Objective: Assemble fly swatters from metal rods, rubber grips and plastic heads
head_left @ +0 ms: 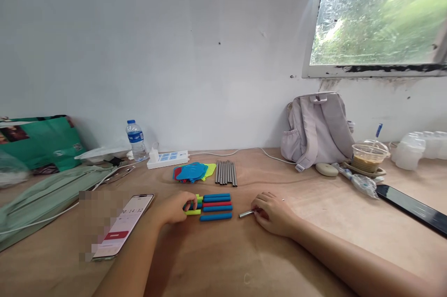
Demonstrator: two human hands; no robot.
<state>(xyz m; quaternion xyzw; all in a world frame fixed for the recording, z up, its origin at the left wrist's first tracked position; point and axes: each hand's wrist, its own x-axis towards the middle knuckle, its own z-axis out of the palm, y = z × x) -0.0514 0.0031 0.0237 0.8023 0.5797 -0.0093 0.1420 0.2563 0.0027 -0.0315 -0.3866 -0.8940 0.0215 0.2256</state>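
My right hand (274,213) is closed around a short silver metal tube (246,214), its end sticking out to the left just above the table. The fingers of my left hand (177,206) curl down over a group of coloured tubes; which one they grip is hidden. Yellow-green tube ends, one of them a yellow tube (193,212), and some blue show beside those fingers. Just right of that hand lie blue tubes (216,217) and a red tube (217,204), side by side. Several silver metal tubes (226,173) lie in a row farther back.
Flat blue, red and yellow pieces (192,172) are piled behind the tubes. On the left are a phone (127,225), a water bottle (136,141) and a power strip (168,159). A backpack (316,131), an iced drink cup (368,157) and a black phone-like slab (412,208) are at right.
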